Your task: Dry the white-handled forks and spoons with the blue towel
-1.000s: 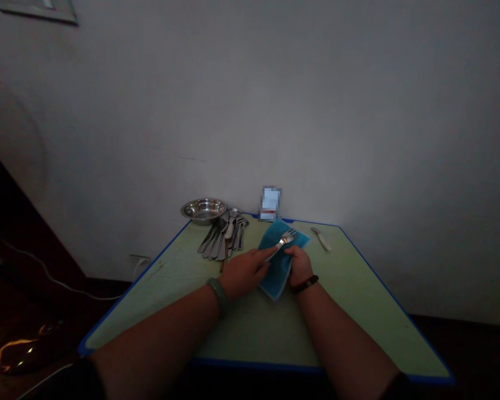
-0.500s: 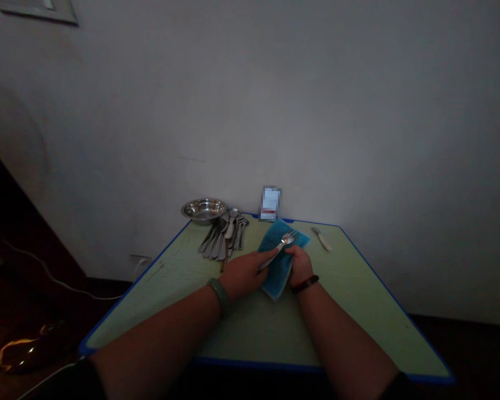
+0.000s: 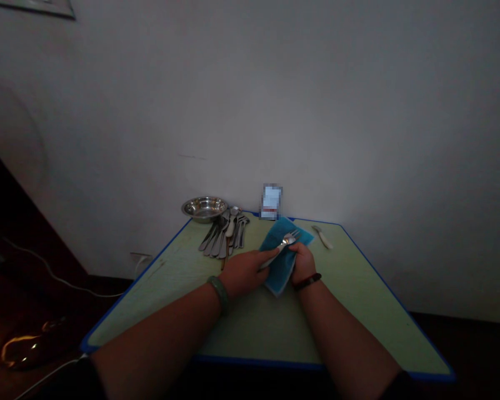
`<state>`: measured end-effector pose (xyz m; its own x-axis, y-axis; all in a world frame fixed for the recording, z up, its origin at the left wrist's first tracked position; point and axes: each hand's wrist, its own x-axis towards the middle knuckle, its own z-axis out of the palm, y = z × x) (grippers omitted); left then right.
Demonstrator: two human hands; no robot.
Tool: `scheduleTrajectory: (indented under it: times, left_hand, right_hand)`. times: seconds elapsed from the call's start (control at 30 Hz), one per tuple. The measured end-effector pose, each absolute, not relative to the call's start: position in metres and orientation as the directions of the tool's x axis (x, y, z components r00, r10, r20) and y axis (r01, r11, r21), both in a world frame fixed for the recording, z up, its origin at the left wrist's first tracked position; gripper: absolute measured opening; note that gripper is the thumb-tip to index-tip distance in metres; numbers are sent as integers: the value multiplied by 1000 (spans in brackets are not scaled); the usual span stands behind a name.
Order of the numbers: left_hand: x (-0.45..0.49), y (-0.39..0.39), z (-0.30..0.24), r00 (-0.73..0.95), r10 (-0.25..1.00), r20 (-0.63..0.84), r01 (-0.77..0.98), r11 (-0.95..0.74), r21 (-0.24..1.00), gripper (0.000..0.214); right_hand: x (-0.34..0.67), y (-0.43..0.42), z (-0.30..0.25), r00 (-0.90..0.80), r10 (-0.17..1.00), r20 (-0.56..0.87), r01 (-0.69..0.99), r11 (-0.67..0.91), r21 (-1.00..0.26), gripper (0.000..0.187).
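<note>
Closed around its pale handle, my left hand (image 3: 246, 271) holds a fork (image 3: 289, 239), tines pointing up and to the right. Behind the fork spreads a blue cloth (image 3: 280, 278) with a whitish edge. My right hand (image 3: 303, 262) grips the cloth at its right side, thumb near the fork's head. To the left of my hands lies a pile of metal cutlery (image 3: 216, 241), several pieces with handles toward me. A spoon with a pale handle (image 3: 324, 239) lies alone on the right; its head is small and dim.
The pale green table (image 3: 350, 322) has a blue rim and stands against a grey wall. A shiny metal bowl (image 3: 204, 210) sits at the back left corner. A blurred-out upright phone-like thing (image 3: 270, 201) leans at the back. A white cable (image 3: 66, 284) runs on the left.
Both hands stay almost in place with fork and cloth. The cloth's upper right corner has shifted slightly to the right, and the view has tilted a little.
</note>
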<state>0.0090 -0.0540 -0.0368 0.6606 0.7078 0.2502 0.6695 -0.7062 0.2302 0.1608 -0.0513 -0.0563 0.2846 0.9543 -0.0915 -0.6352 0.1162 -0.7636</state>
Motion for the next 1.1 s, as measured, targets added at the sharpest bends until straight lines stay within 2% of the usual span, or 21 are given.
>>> scheduleTrajectory:
  times: [0.1, 0.2, 0.3, 0.47, 0.6, 0.77, 0.9, 1.1]
  left_hand:
    - [9, -55, -36, 658, 709, 254, 667, -705, 243, 50]
    - [8, -55, -36, 661, 703, 262, 653, -711, 260, 50]
    - [6, -53, -37, 653, 691, 309, 632, -722, 280, 49]
    - [3, -50, -38, 597, 672, 438, 552, -741, 383, 44]
    - [3, -49, -36, 566, 677, 471, 543, -736, 405, 43]
    - [8, -51, -35, 618, 690, 377, 615, -723, 316, 46]
    - [11, -51, -36, 643, 709, 288, 667, -704, 243, 48]
    - [11, -51, -37, 654, 721, 229, 688, -693, 216, 52]
  right_hand:
    - [161, -52, -55, 218, 956, -197, -714, 19, -699, 17]
    - [161, -51, -54, 189, 951, -243, -764, -13, -645, 18]
    - [162, -51, -54, 196, 950, -242, -771, -3, -637, 17]
    - [162, -51, -54, 203, 956, -210, -740, 9, -672, 20]
    - [162, -51, -56, 168, 964, -205, -719, -23, -695, 19]
    - [160, -51, -60, 171, 969, -181, -684, -15, -730, 19]
    - [158, -52, -59, 212, 959, -187, -658, -1, -753, 10]
    - [158, -52, -59, 226, 958, -177, -656, 15, -755, 12]
